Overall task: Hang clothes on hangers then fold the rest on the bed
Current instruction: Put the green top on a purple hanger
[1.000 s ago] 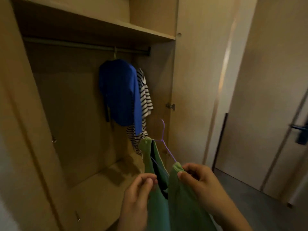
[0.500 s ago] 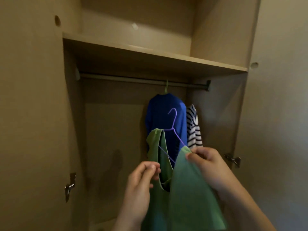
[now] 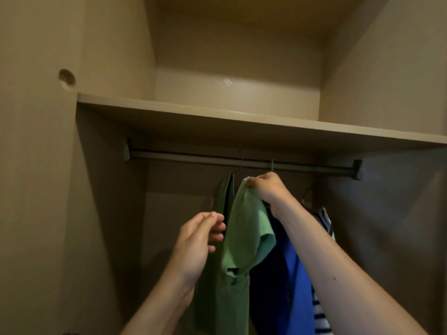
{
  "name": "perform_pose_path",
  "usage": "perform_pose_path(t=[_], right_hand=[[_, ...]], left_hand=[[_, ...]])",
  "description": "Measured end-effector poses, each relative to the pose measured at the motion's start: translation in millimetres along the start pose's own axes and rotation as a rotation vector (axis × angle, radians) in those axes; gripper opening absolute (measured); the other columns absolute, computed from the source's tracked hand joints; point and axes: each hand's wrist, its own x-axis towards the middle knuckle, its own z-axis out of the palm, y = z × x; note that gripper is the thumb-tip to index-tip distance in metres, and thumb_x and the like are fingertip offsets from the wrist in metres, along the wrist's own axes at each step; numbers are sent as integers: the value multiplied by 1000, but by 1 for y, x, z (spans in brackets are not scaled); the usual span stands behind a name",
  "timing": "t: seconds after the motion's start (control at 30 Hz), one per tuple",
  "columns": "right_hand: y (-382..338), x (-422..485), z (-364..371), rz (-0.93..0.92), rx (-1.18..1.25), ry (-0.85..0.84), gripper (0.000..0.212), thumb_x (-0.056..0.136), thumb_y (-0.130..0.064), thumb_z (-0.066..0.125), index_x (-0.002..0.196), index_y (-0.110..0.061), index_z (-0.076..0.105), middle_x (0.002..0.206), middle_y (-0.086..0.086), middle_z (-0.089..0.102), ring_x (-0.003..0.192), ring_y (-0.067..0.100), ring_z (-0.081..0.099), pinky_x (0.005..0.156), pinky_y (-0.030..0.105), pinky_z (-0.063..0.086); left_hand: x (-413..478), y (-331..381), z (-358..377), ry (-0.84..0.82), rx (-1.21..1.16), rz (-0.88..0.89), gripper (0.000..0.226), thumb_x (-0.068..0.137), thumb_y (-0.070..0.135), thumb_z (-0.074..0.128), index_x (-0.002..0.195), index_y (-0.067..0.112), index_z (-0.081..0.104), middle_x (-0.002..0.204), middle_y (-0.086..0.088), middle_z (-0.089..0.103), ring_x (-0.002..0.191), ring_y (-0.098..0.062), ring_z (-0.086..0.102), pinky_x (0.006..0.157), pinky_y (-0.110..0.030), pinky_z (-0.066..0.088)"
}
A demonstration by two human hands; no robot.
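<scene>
Since half a second ago I have lifted the green shirt [image 3: 244, 228] from chest height to just under the rail [image 3: 193, 157], at the middle of the frame, and the view has tipped up with it, so the shelf [image 3: 217, 117] now fills the upper half. The purple hanger hook that stood clear above the collar then is no longer something I can make out; it may be on the rail or hidden in the shadow, I cannot say. My right hand [image 3: 266, 189] pinches the shirt's right shoulder between thumb and fingertips, held high so the hanger inside rises toward the rail while the cloth stays on it. My left hand [image 3: 196, 240] is lower, centre-left, with its fingers curled right at the shirt's dark left edge; whether it grips the fabric I cannot tell, though earlier it plainly pinched the collar. The shirt hangs between my hands, just left of the blue shirt [image 3: 290, 274] and the striped shirt [image 3: 321, 310] on the rail at lower right, which leaves free rail to its left.
</scene>
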Motion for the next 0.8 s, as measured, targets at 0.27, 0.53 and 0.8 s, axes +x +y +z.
perform_pose_path(t=[0.27,0.53,0.8], right_hand=[[16,90,3,79,-88,-34,21,100,-23,57,107,-3,60,103,13,66,93,28,66,80,37,57],[52,107,14,86,-205,-135,28,102,-25,57,121,-6,61,101,11,63,75,19,59,58,27,47],[62,113,1,-30,-437,-163,49,91,-57,62,102,-10,71,89,12,71,78,28,68,63,34,55]], left_hand=[[41,-8,24,53,6,42,29,103,32,44,100,19,71,103,-8,71,95,-20,64,81,-32,44],[49,-29,44,87,16,-15,29,103,27,45,96,15,70,93,-5,69,86,-16,60,75,-30,41],[44,-41,52,111,60,-14,29,103,30,45,99,16,70,94,-2,70,88,-15,61,78,-30,41]])
